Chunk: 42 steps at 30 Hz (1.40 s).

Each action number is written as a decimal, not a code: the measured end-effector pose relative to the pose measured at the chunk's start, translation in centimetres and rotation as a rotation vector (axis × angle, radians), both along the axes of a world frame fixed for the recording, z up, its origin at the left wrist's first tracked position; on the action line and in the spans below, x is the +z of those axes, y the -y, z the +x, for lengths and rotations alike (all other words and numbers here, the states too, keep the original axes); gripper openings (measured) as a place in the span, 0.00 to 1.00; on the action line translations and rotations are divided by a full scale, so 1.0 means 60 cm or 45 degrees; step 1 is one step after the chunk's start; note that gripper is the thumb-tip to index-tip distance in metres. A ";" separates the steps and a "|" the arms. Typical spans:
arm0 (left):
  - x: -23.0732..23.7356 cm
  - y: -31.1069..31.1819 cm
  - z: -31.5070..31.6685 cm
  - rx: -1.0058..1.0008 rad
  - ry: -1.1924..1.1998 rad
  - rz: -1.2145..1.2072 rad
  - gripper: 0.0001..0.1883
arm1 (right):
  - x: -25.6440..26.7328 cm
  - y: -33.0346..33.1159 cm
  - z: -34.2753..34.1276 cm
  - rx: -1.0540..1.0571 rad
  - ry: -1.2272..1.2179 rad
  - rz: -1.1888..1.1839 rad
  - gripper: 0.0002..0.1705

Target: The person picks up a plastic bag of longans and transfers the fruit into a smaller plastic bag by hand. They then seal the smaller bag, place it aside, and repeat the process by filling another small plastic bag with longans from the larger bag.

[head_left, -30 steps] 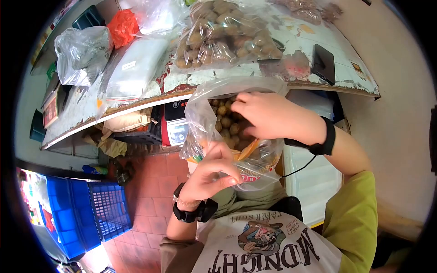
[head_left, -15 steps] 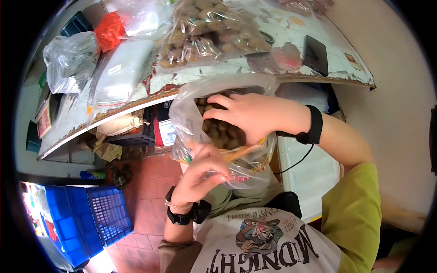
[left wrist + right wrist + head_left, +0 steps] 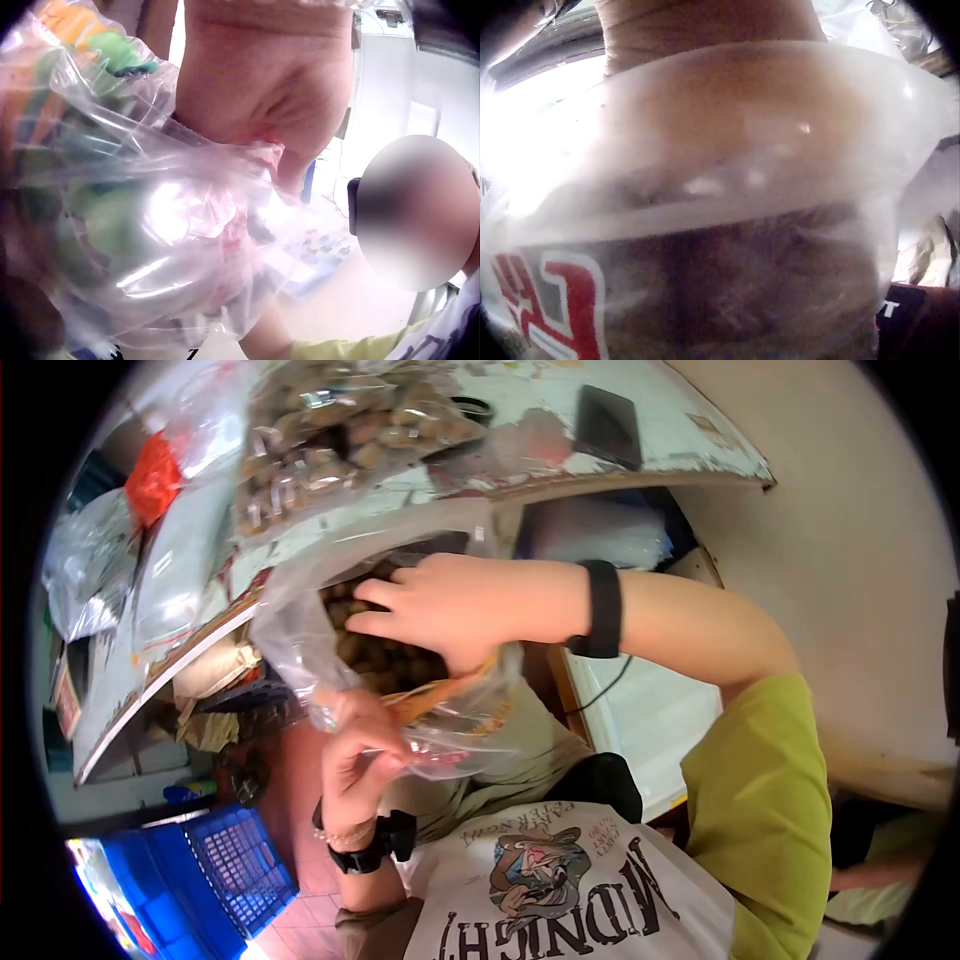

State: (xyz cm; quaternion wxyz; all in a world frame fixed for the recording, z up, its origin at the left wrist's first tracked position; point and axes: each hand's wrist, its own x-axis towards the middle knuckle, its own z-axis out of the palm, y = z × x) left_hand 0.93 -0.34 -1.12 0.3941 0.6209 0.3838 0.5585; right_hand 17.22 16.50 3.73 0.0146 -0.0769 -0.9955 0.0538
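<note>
From my station, I have the left hand (image 3: 362, 745) gripping the near edge of the plastic bag (image 3: 290, 610), thumb against curled fingers. My right hand (image 3: 450, 605) reaches into the bag's mouth, back upward, visible fingers spread; the right forearm (image 3: 690, 622) extends to the bag's right, elbow bent.

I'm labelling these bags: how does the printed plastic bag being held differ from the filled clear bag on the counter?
The printed plastic bag shows orange and red markings; the filled clear bag shows none. The left hand holds the printed plastic bag, while the filled clear bag lies on the counter. Both contain brown rounded pieces.
</note>
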 end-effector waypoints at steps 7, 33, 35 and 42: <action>-0.010 -0.003 -0.003 0.050 -0.052 0.094 0.16 | -0.020 -0.011 -0.007 0.058 -0.209 0.072 0.37; 0.006 -0.032 0.003 -0.212 0.026 0.157 0.03 | 0.039 -0.012 -0.023 -0.096 0.029 -0.269 0.49; 0.007 -0.032 -0.005 -0.224 -0.035 0.148 0.03 | 0.036 -0.014 -0.030 -0.087 0.031 -0.318 0.49; -0.013 -0.016 0.009 -0.205 0.026 0.188 0.05 | -0.003 -0.003 -0.025 -0.093 -0.079 -0.555 0.45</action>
